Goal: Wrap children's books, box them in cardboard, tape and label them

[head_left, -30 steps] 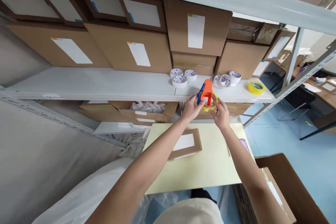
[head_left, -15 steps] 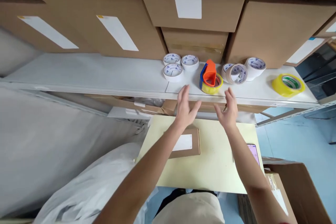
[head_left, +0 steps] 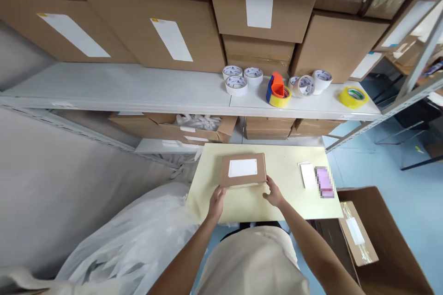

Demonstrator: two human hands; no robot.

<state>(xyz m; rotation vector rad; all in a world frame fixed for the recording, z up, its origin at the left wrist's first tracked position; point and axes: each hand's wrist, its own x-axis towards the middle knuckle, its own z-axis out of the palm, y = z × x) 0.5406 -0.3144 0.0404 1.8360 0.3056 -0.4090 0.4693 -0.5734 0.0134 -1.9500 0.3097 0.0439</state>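
A small brown cardboard box (head_left: 243, 169) with a white label lies flat on the pale yellow table (head_left: 287, 198). My left hand (head_left: 217, 201) touches its near left corner with curled fingers. My right hand (head_left: 274, 193) rests at its near right corner, fingers against the box edge. An orange and blue tape dispenser with yellow tape (head_left: 278, 89) stands on the white shelf (head_left: 138, 90) beyond the table, away from both hands.
Several white tape rolls (head_left: 236, 84) and a yellow roll (head_left: 352, 97) sit on the shelf under stacked cartons. A white card (head_left: 308, 175) and a pink item (head_left: 324, 181) lie on the table's right. An open carton (head_left: 377, 239) stands at right, a white plastic bag (head_left: 138, 244) at left.
Both hands let go of the tape dispenser, left it on the shelf, and drew back down to the small box on the table. The view pulled back and down.
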